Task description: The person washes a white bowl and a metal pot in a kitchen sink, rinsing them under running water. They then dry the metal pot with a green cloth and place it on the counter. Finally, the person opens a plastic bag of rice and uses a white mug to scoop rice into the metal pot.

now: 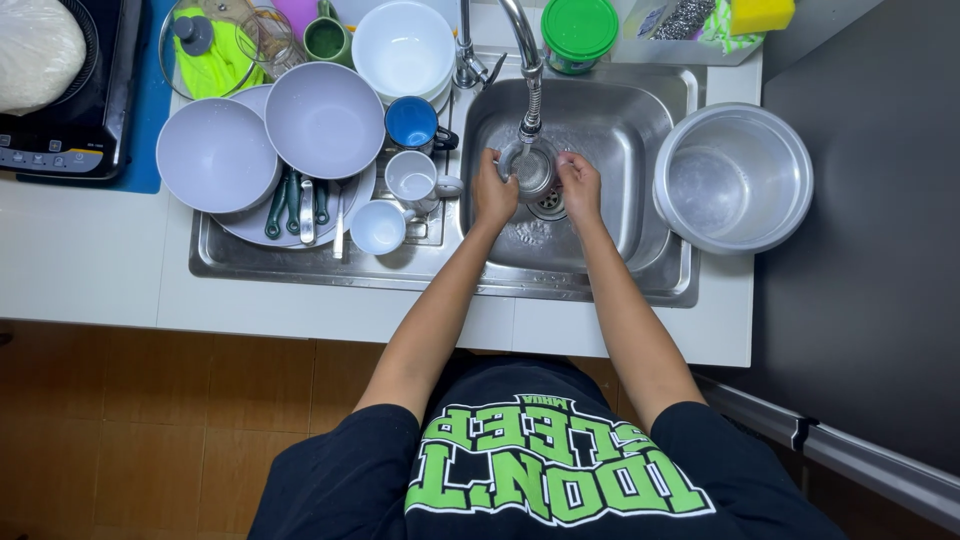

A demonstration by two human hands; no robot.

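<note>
Both your hands are in the steel sink (640,150), just right of the frame's centre, under the tap (528,70). Your left hand (493,192) and right hand (580,187) are each curled around a small clear glass (533,172), one on either side, holding it directly beneath the running spout and above the drain (549,206). Neither hand is loose; both grip the glass's wall.

The main risk, as I judge it, is a slip: the glass is wet, and if either hand eases off while you turn it, it can drop onto the steel basin and chip or crack. It also sits very close to the metal spout end, so lifting it carelessly could knock the rim against the tap.

Watch the left of the frame too. The draining tray (300,265) is crowded: two grey bowls (324,120) stacked over a plate, a blue mug (413,122), a white cup (411,176) and a small white bowl (378,226) stand just beside the sink edge. An elbow swing or a hasty set-down there could tip the cups into the basin. The large steel pot (733,178) at the right sits partly over the sink rim and could be nudged by your right forearm.
</note>
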